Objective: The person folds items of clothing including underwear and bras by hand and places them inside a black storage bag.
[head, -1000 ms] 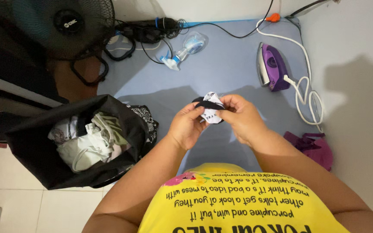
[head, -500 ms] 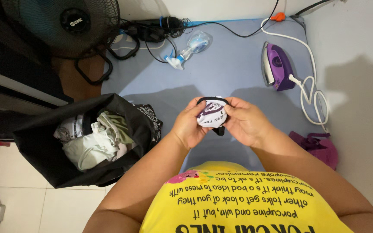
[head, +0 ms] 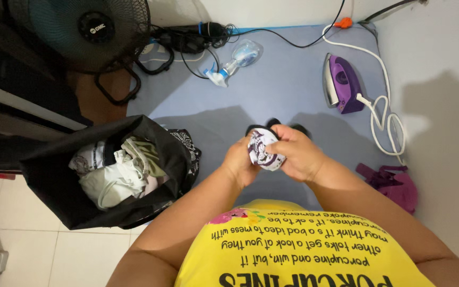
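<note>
At the far left a black fabric bag (head: pixel 59 186) is seen on the floor, standing open and filled with pale crumpled clothes (head: pixel 115 172). Behind it a dark standing fan (head: pixel 88 32) is placed, and a tangle of black cables (head: pixel 187 40) lies beside its foot. A clear spray bottle (head: pixel 237 58) is laid on its side on the blue-grey mat (head: pixel 272 90).

In the middle, a small patterned cloth (head: pixel 264 150), white with dark print and a black edge, is held above the mat, just in front of the yellow shirt (head: pixel 298 250). The left hand (head: pixel 238 162) is closed on the left side of the cloth; the right hand (head: pixel 298 154) is wrapped over its right side and top, so both hands are clamped on the same bundle and are touching each other around it. The cloth lies between the two hands, equally near to each. It is rolled or bunched into a rounded shape, so no clear long axis can be given.

What kind of garment it is cannot be told, because most of it is covered by the fingers. The dark shapes just beyond the hands may be its black trim or a shadow; this is hard to make out.

To the right, a purple iron (head: pixel 341 84) is standing on the mat, with a white cord (head: pixel 381 106) looping toward the wall. A magenta cloth (head: pixel 391 183) is lying near the right forearm.
</note>
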